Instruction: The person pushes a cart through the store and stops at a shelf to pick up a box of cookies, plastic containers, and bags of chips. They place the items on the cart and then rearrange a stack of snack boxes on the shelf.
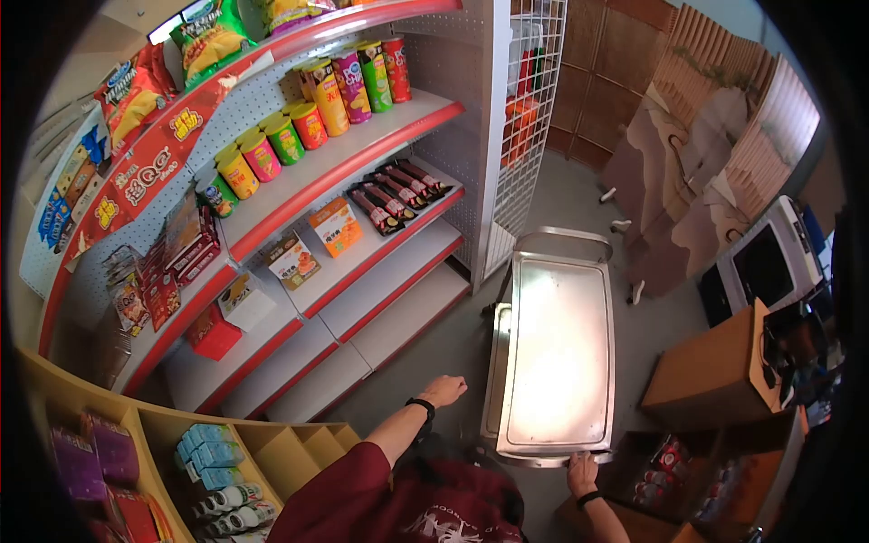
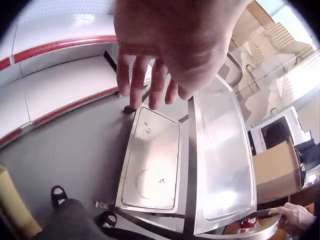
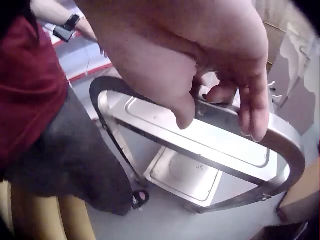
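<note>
Store shelves (image 1: 308,262): chip cans, snack bars and boxes, left of the trolley. Left hand (image 1: 442,391): beside the trolley's left side, holding nothing, fingers loosely extended. Metal trolley (image 1: 557,353): two trays, on the floor between shelves and cardboard box. Right hand (image 1: 582,471): at the trolley's near end, fingers and thumb curled round its handle (image 3: 292,142). Cardboard box (image 1: 711,362): right of the trolley.

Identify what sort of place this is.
Likely a small convenience store, or a mock-up of one: red-edged display shelves stocked with chip canisters and snack bags, with a two-tier metal cart nearby.
</note>
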Motion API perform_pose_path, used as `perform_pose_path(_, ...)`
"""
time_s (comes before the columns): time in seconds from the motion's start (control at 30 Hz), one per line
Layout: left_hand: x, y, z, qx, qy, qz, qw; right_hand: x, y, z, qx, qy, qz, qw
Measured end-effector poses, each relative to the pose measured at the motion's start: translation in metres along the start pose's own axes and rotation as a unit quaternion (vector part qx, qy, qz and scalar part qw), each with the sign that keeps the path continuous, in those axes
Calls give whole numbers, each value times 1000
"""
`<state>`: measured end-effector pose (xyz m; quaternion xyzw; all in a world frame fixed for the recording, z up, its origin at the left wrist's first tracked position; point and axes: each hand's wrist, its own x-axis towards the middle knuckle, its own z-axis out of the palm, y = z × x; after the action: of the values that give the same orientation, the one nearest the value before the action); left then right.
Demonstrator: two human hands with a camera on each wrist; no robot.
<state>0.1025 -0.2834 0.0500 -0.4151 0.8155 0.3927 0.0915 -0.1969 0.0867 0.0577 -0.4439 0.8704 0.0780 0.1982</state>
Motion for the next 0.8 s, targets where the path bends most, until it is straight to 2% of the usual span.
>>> perform_pose_path(0.03,6,7,-7,11,21,15,1000,1,3,7,-26,-5,-28,999)
perform_pose_path(0.07,12,11,-13,24,38,31,999,1,2,4,-39,-19,-10,999)
perform_pose_path(0.1,26,12,-19,31,39,31,998,1,3,5,-1,-6,5,1000)
perform_pose_path(0.2,80,29,-49,78,159,106,978,-4,9,13,96,31,-8,995)
perform_pose_path(0.27,127,52,-79,118,173,140,968,-6,-3,30,126,205,134,961)
perform_pose_path(0.3,152,65,-93,148,190,169,956,-3,-10,36,133,203,148,959)
perform_pose_path(0.37,219,87,-115,176,189,186,948,4,-29,46,206,168,366,892)
perform_pose_path(0.4,256,100,-126,183,193,194,944,7,-42,51,210,163,388,882)
perform_pose_path(0.43,291,114,-134,188,194,203,941,9,-56,57,304,107,434,842)
perform_pose_path(0.5,352,141,-151,159,192,224,942,19,-83,59,478,3,504,719)
perform_pose_path(0.53,386,144,-148,171,232,250,924,20,-100,59,405,56,529,744)
perform_pose_path(0.57,420,148,-145,178,279,272,904,22,-105,54,392,69,548,736)
perform_pose_path(0.63,437,179,-167,187,165,232,940,23,-107,61,366,108,556,739)
perform_pose_path(0.7,464,190,-161,198,124,204,951,18,-101,60,401,81,556,723)
perform_pose_path(0.73,472,192,-157,213,110,190,952,13,-97,57,439,62,540,715)
perform_pose_path(0.77,486,185,-144,227,185,211,933,9,-100,52,432,59,551,711)
perform_pose_path(0.8,496,185,-145,240,174,196,935,8,-102,51,405,67,550,727)
